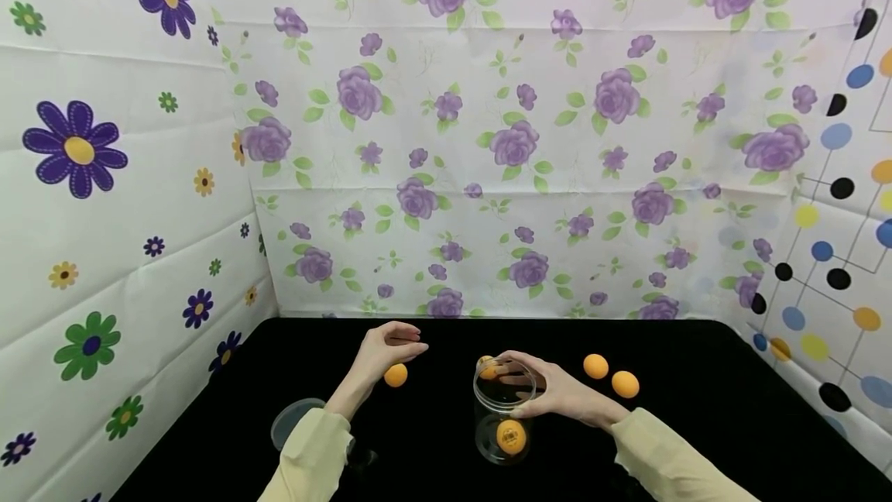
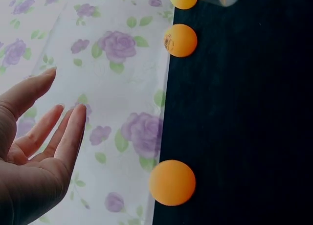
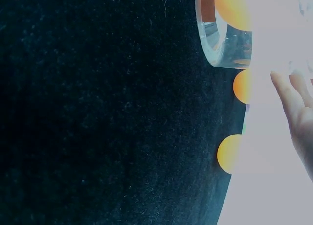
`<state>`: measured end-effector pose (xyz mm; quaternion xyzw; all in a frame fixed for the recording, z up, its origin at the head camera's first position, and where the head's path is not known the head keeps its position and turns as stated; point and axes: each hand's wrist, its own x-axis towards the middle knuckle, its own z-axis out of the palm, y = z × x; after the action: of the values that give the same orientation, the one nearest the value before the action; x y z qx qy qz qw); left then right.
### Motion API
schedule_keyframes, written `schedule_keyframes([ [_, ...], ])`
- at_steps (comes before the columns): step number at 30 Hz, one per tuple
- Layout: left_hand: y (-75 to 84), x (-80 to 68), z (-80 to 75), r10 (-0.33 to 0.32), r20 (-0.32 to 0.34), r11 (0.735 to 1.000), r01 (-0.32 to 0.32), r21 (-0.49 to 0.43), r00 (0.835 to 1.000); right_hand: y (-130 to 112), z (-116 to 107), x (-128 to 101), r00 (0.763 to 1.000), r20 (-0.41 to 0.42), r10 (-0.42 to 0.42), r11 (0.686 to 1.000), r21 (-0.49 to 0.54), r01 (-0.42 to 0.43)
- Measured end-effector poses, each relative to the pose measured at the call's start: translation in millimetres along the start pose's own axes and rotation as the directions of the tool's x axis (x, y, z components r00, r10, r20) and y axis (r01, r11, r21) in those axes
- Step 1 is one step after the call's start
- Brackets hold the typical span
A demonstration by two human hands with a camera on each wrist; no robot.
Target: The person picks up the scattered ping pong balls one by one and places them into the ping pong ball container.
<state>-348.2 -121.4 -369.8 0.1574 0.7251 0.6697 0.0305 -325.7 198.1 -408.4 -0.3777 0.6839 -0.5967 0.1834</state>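
Observation:
My right hand (image 1: pixel 550 388) grips a clear plastic jar (image 1: pixel 481 436) near its rim, thumb at the front and fingers around the far side. The jar stands upright, with an orange ping-pong ball (image 1: pixel 512 437) showing a printed mark at its bottom. My left hand (image 1: pixel 387 351) holds nothing; in the left wrist view its thumb and fingers (image 2: pixel 73 132) are spread apart. Just below that hand, an orange ping-pong ball (image 1: pixel 396 375) lies on the black table. Another ball (image 1: pixel 485 366) is partly seen at the jar's far side, beside the right fingers.
Two more orange balls, one farther back (image 1: pixel 595 366) and one nearer (image 1: pixel 625 384), lie to the right of the jar. A translucent round lid (image 1: pixel 293 418) rests at the left, partly covered by the left sleeve (image 1: pixel 313 444). Flowered cloth (image 1: pixel 516 254) hangs behind the table's far edge.

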Motion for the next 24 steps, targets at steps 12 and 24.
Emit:
schedule_keyframes([
  [12, 13.5, -18.3, -2.5, 0.009, -0.09, 0.995, 0.0, 0.099, 0.996, -0.6, -0.1, -0.7, 1.0, -0.008, 0.019, 1.0, 0.007, -0.019],
  [24, -28.1, -0.3, -16.8, 0.031, -0.211, 0.972, 0.02, 0.236, 0.977, 0.1, -0.9, 0.5, 0.999, -0.027, 0.047, 0.999, -0.013, -0.047],
])
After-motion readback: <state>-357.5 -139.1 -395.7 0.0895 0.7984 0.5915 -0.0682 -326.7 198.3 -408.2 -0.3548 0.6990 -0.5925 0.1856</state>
